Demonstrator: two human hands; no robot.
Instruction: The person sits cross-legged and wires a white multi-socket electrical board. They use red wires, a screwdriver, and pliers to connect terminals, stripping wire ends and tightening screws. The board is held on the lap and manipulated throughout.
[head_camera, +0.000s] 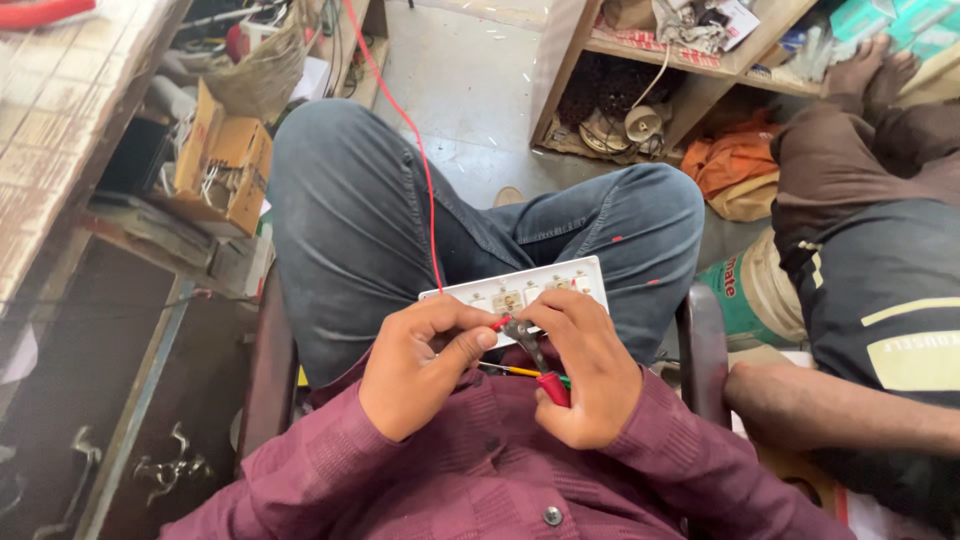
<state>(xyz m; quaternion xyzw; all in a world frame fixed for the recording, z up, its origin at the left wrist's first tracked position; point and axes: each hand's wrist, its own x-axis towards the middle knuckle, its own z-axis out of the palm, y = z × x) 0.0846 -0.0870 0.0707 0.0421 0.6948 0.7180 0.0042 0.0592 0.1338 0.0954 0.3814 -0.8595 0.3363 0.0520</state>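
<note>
1. The left hand (420, 365) pinches the end of a thin red insulated wire (415, 140) between thumb and forefinger, its fingers clenched on it just above the lap.
2. The right hand (585, 370) grips a pair of metal pliers with red handles (535, 360), fingers wrapped round the handles; the pliers' nose meets the wire's end right between the two hands.
3. A white rectangular plastic switchboard plate (520, 285) lies across the person's knees in blue jeans, just beyond the fingertips and partly hidden by them.
4. The red wire runs up from the left hand over the left thigh toward the top of the view.
5. A thin yellow wire (505, 370) shows between the hands, against the maroon shirt.
6. To the right, another person's bare forearm (830, 410) rests near the chair's dark armrest (700, 340).
7. An open cardboard box (225, 160) sits on a shelf at the left.
</note>
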